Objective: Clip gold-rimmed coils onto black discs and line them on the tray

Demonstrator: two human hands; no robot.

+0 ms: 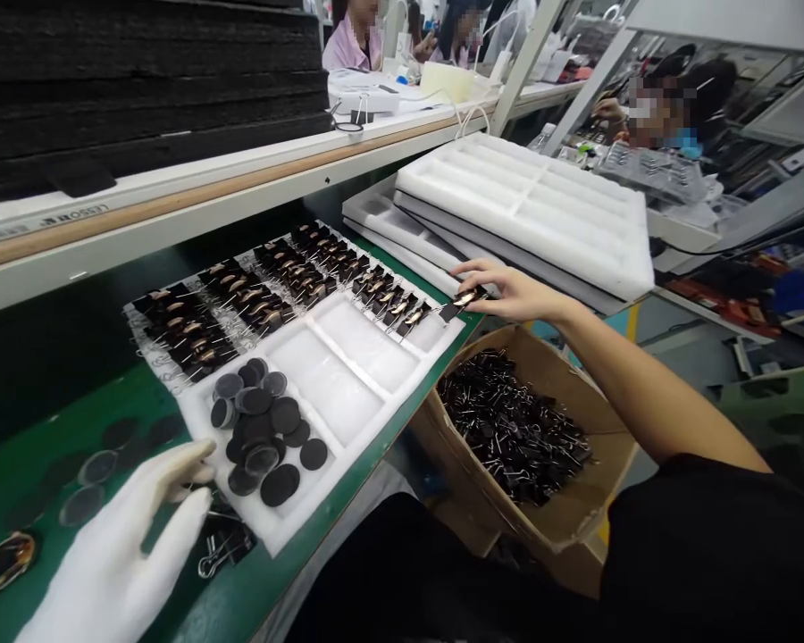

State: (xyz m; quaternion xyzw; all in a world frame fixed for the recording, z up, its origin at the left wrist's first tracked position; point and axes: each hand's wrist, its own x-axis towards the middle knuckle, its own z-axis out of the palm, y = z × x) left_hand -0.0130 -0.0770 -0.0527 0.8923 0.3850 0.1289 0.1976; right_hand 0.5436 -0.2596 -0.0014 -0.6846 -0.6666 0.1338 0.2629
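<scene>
My right hand (509, 293), bare, pinches a black binder clip (450, 311) with a small gold-rimmed piece in its jaws, at the far right corner of a white foam tray (268, 531). Similar clips (389, 304) with gold-rimmed pieces stand in rows in the tray's far part and beyond it. My left hand (140, 527), in a white glove, has thumb and fingers apart by the tray's near left corner. Just beside its fingertips lies a larger black binder clip (226, 540). Dark and clear discs (258, 420) are heaped in the tray's left compartment.
Below the bench on the right, a cardboard box (616, 473) holds many loose binder clips. White foam trays (529, 214) are stacked behind my right hand. More discs (84, 505) and a gold-rimmed piece (4, 564) lie on the green bench at left. Other people sit beyond.
</scene>
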